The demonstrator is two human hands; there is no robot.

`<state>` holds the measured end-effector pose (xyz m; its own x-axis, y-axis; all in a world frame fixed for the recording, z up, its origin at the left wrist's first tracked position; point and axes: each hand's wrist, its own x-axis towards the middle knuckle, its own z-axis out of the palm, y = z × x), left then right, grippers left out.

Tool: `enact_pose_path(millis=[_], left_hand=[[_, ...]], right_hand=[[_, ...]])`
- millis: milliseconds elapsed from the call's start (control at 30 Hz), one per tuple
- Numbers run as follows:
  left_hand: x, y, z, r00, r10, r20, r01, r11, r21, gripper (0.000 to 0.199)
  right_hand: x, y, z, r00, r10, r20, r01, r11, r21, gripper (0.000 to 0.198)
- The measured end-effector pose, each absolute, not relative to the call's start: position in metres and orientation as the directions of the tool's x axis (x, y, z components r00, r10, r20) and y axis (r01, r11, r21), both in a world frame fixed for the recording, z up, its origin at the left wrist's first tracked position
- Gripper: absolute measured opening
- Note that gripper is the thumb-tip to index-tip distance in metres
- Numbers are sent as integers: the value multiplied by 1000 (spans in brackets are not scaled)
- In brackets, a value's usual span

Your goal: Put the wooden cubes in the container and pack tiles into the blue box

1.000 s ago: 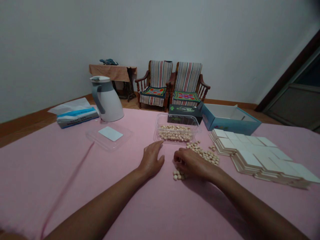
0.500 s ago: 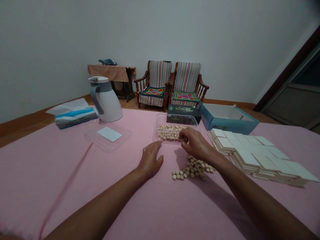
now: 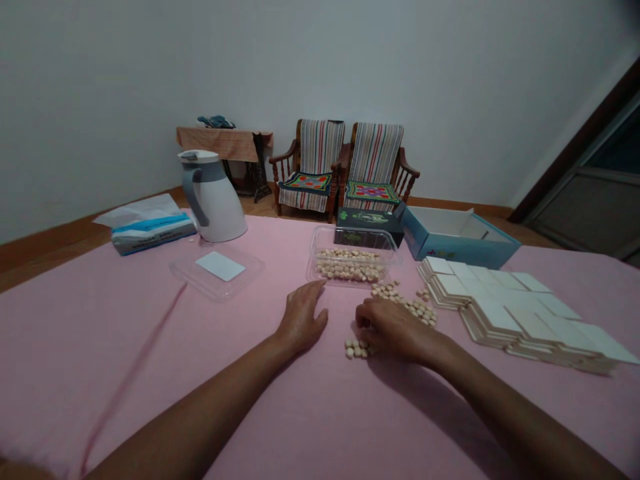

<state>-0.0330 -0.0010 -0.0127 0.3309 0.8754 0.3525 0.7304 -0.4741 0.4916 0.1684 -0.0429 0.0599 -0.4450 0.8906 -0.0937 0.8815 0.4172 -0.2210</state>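
Table (image 3: pixel 280 420), pink-clothed: broad stretch of cloth across the foreground between the forearms, a narrower strip between the hands; left edge slanting away, far edge well beyond the hands.

Left hand (image 3: pixel 301 317): palm down, thumb spread from fingers, grip apart; fingertips close to the container's front edge, contact unclear.

Right hand (image 3: pixel 393 327): fingers curled down among loose beads; whether the grip is clamped on one cannot be told.

Loose beads (image 3: pixel 357 349): small, rounded, pale tan; short cluster just before the right hand, larger scatter behind it, a few near the tiles.

White tiles (image 3: pixel 500 307): thin squares in stepped stacks, bounding the right side.

Clear plastic container (image 3: pixel 312 261): open-topped, beads heaped inside.

Clear lid (image 3: pixel 255 268): flat, white label, left of container.

Light-blue box (image 3: pixel 460 251), open-topped, and black box (image 3: pixel 367 220): behind container and tiles, closing off the far right.

Tissue pack (image 3: pixel 153 233); white-and-grey jug (image 3: pixel 220 207), upright: far left.

Two wooden armchairs (image 3: pixel 323 147), striped covers: beyond the table.
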Motion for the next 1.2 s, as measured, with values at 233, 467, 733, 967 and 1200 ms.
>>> enact_pose_path(millis=[233,467,733,967,1200], left_hand=[[-33,-1,-14,328,871,365,733,-479,484,56],[-34,0,-13,334,873,354,736,-477,481,55],[-35,0,-14,346,866,360,725,-491,483,55],[-32,0,-14,329,873,359,734,-476,485,54],[-33,-1,-13,331,874,356,740,-474,477,54]], right_hand=[[161,-41,50,-415,907,-64,898,398,-186,14],[182,-6,99,-285,893,349,871,393,-295,16],[193,-19,93,-375,904,203,837,425,-345,16],[178,-46,62,-473,873,-116,866,437,-244,13],[171,-43,57,-487,871,-64,854,460,-243,17]])
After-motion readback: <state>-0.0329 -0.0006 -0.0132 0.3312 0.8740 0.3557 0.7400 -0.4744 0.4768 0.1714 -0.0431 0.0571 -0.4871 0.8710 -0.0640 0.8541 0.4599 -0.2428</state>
